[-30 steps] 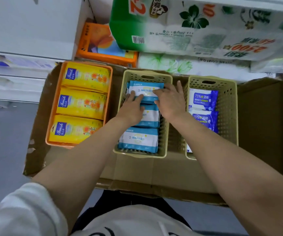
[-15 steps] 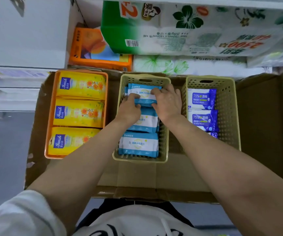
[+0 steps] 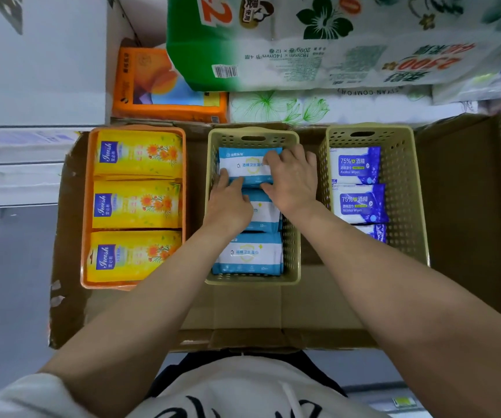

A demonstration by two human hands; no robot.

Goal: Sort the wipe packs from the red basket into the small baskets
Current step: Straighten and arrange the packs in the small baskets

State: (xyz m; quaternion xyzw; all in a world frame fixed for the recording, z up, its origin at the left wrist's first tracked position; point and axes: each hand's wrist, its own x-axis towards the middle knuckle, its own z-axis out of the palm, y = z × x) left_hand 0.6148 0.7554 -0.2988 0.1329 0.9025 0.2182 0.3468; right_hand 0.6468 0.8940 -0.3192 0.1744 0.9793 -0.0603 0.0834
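Three small baskets stand in a cardboard tray [image 3: 243, 312]. The middle beige basket [image 3: 253, 279] holds three light-blue wipe packs in a row. My right hand [image 3: 293, 181] holds the right end of the far light-blue pack [image 3: 247, 164], fingers on top and thumb at its near edge. My left hand [image 3: 228, 205] presses straight fingers on that pack's near left edge and covers part of the middle pack [image 3: 265, 212]. The near pack [image 3: 247, 253] lies flat. The red basket is out of view.
An orange basket [image 3: 88, 206] on the left holds three yellow packs. The right beige basket [image 3: 406, 188] holds dark-blue alcohol wipe packs [image 3: 356, 165]. Behind the tray lie large tissue-roll bundles [image 3: 318, 43] and an orange pack [image 3: 164, 86]. The tray's right part [image 3: 466, 206] is bare cardboard.
Both hands have stayed on the far light-blue pack, shifting slightly; the pack now lies flatter at the basket's far end. The view has moved a little.
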